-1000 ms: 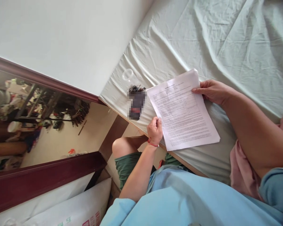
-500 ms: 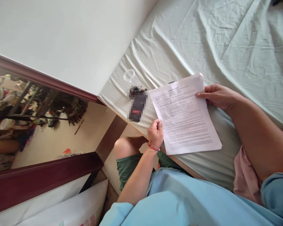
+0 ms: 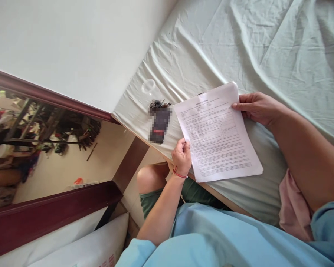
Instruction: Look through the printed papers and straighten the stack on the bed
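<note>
Gripping, with left hand (image 3: 182,155) and right hand (image 3: 257,106), a stack of printed pages (image 3: 215,142).
Clasping the left edge, with red bracelet (image 3: 180,174) at wrist; pinching the upper right edge, with thumb on top; over a pale green bedsheet (image 3: 217,48), near a clear plastic cup (image 3: 150,89) and pixelated dark object (image 3: 159,124).

Up in the corner of the wrinkled, pale green sheet (image 3: 267,44), here's a clear plastic cup with a round rim (image 3: 148,86), small dark bits (image 3: 159,104) bunched at its base, and right beside them a black oblong thing with a red patch (image 3: 160,122) (pixelated, so no telling what it is). Over right, a crumpled pink cloth (image 3: 294,207)! Swing left: a smooth white panel (image 3: 72,44), a glossy dark-red rail (image 3: 58,98) edging it, a thin dark stick (image 3: 91,152) on the beige floor (image 3: 72,163), and below, a plump white sack with red print (image 3: 100,239).
</note>
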The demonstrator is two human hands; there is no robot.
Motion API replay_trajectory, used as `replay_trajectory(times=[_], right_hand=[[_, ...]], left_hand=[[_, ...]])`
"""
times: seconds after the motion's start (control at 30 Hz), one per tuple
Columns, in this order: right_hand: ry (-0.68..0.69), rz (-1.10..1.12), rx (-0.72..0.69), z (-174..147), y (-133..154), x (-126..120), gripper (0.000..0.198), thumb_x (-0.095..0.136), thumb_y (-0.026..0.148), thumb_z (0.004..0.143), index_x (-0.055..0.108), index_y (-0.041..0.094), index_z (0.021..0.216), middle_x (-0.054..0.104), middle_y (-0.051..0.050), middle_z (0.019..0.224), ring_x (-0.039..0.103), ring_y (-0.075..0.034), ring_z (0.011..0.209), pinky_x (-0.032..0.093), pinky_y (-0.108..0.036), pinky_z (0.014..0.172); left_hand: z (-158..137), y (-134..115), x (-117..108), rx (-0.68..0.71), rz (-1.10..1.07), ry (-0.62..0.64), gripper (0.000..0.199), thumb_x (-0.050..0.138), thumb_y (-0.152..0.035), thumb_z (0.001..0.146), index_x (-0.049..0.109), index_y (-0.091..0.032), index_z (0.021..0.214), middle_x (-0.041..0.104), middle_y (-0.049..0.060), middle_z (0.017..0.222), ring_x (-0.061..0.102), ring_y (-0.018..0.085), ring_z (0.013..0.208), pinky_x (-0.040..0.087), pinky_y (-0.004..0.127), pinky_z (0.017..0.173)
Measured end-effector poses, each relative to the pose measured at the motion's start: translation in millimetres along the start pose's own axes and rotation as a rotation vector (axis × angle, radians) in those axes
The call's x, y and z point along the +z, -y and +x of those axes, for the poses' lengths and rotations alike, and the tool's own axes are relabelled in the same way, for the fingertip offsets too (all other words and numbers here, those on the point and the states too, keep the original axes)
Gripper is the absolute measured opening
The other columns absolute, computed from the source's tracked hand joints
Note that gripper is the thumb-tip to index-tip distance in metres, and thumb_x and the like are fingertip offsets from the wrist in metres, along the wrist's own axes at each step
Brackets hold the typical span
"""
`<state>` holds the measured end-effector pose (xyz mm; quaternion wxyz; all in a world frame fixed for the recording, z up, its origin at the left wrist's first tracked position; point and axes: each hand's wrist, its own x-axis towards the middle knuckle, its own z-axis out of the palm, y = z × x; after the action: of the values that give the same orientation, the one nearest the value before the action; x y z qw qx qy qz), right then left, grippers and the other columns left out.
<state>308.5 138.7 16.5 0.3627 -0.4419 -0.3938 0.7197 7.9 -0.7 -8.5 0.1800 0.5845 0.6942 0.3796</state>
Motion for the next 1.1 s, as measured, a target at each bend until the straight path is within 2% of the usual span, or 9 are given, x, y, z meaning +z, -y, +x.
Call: replay_trajectory(times=[0.3,0.4,0.63,0.73,1.0,1.1], right_hand=[[-0.016,0.008,0.006,1.0,0.7,2.6,0.020,0.087,0.022,0.076,0.083,0.018,0.096,0.082,-0.006,0.097,0.077,-0.021,0.090,0.065,-0.031,0.088],[-0.008,0.009,0.012,1.2,0.7,2.5,0.021,0.088,0.023,0.076,0.083,0.018,0.096,0.082,-0.007,0.098,0.077,-0.023,0.094,0.065,-0.030,0.089],[-0.038,-0.047,0.017,-0.1,3.6,5.7,0.019,0.092,0.027,0.073,0.082,0.022,0.089,0.082,-0.004,0.097,0.076,-0.024,0.094,0.064,-0.034,0.094],[-0.030,-0.045,0.015,-0.5,3.9,5.6,0.022,0.093,0.028,0.070,0.083,0.022,0.089,0.082,-0.004,0.096,0.076,-0.025,0.094,0.064,-0.037,0.096],[-0.023,-0.032,0.008,-0.1,2.2,3.2,0.023,0.088,0.025,0.077,0.083,0.017,0.098,0.082,-0.007,0.097,0.075,-0.020,0.084,0.064,-0.033,0.090],[-0.031,-0.041,0.010,-0.2,2.3,3.7,0.023,0.089,0.025,0.076,0.082,0.017,0.097,0.082,-0.008,0.097,0.076,-0.021,0.086,0.064,-0.033,0.090]], left_hand=[[0.2,1.6,-0.9,0.005,-0.034,0.005,0.033,0.055,-0.050,0.102,0.070,-0.020,0.102,0.074,0.004,0.078,0.066,0.018,0.068,0.049,0.028,0.067],[-0.3,2.3,-0.8,-0.021,-0.091,0.019,0.037,0.055,-0.053,0.102,0.069,-0.020,0.109,0.076,0.005,0.083,0.069,0.018,0.072,0.050,0.028,0.068],[-0.4,2.1,-0.5,-0.025,-0.174,-0.013,0.039,0.059,-0.050,0.101,0.061,-0.019,0.125,0.063,-0.003,0.064,0.059,0.015,0.057,0.046,0.027,0.061],[0.2,0.9,-0.6,-0.014,-0.179,-0.008,0.038,0.059,-0.049,0.101,0.063,-0.018,0.122,0.065,-0.002,0.066,0.060,0.015,0.058,0.046,0.027,0.061],[0.7,-1.5,-3.1,-0.031,-0.115,0.003,0.044,0.052,-0.057,0.102,0.071,-0.018,0.113,0.075,0.006,0.081,0.067,0.019,0.070,0.049,0.029,0.065],[0.9,-2.7,-4.2,-0.020,-0.078,0.008,0.041,0.052,-0.055,0.102,0.072,-0.019,0.104,0.071,0.003,0.072,0.063,0.018,0.064,0.048,0.028,0.063]])
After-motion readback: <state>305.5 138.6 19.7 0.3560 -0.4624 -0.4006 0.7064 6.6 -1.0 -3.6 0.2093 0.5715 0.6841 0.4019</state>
